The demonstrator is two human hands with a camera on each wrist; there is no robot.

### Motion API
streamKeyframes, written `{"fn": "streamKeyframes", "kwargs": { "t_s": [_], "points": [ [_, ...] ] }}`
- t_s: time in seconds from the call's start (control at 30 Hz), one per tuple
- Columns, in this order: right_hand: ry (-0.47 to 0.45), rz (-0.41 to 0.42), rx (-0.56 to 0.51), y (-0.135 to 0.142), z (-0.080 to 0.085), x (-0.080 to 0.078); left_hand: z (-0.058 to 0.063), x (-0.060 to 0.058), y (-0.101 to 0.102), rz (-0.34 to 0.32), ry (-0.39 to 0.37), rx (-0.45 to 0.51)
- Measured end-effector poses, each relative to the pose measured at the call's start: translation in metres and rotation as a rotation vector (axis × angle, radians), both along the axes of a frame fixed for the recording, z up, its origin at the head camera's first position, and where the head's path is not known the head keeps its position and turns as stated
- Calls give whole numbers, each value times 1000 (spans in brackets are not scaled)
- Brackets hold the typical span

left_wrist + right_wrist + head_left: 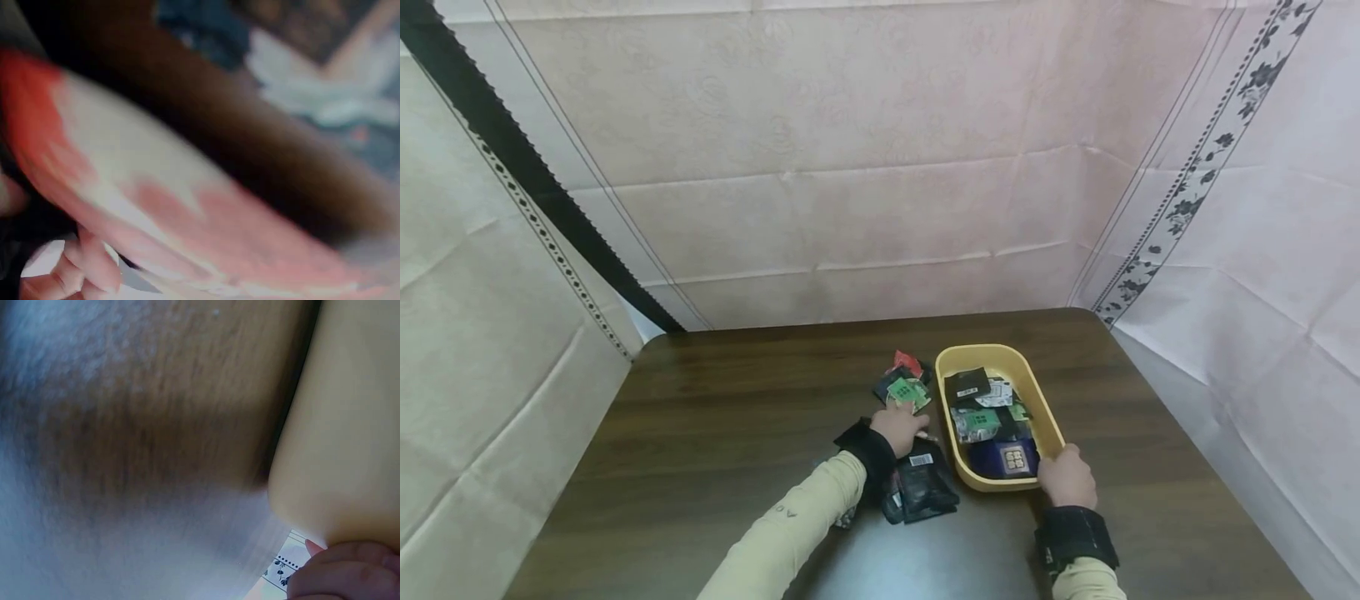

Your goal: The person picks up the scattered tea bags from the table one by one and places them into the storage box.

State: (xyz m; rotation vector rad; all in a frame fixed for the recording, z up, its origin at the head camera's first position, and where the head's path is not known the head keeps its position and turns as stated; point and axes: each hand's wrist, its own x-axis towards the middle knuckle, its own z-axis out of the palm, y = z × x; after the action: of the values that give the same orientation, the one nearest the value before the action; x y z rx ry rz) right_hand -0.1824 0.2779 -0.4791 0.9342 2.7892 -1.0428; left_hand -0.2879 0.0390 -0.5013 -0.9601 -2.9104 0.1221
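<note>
Toward the far right corner of the table (737,408), the right grip (1069,477) clasps a yellow tray (981,357); beside it, the left grip (898,428) touches a green packet (909,390) (whether pinching, I cannot tell).

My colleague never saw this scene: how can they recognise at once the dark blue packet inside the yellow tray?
On the brown table, the right hand grips one corner of the yellow tray. The dark blue packet lies at the tray's near end. Unlike its neighbours, it shows a pale, gridded square.
</note>
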Motion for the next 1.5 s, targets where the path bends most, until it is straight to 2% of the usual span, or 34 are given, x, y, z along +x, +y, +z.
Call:
{"fn": "streamKeyframes", "kwargs": {
  "t_s": [0.1,0.2,0.3,0.43,0.57,0.7,0.87,1.07,1.13,1.37,1.5],
  "points": [
    [2,11,2,0,-1,1,1,1,-6,-6,-2,42],
    [10,6,9,0,-3,1,9,5,-11,-12,-14,92],
    [10,-1,8,1,-3,1,23,8,-14,-5,-25,138],
    [1,11,-3,2,-3,0,45,11,-14,-20,-78,218],
    [-5,17,-10,4,-2,-1,61,11,-1,-95,-110,278],
    [-7,4,-5,5,-1,-1,69,11,22,-163,-106,275],
    [-9,-1,-5,3,-1,0,70,6,51,-160,-95,238],
    [6,9,-9,-1,-1,1,70,1,73,-166,-20,188],
    [6,12,-10,-3,-2,1,70,0,75,-158,-41,191],
    [12,6,-13,-2,-3,0,61,-4,71,-144,-203,261],
    [25,-5,-7,2,-5,-1,61,-3,65,-133,-245,307]
  ]
}}
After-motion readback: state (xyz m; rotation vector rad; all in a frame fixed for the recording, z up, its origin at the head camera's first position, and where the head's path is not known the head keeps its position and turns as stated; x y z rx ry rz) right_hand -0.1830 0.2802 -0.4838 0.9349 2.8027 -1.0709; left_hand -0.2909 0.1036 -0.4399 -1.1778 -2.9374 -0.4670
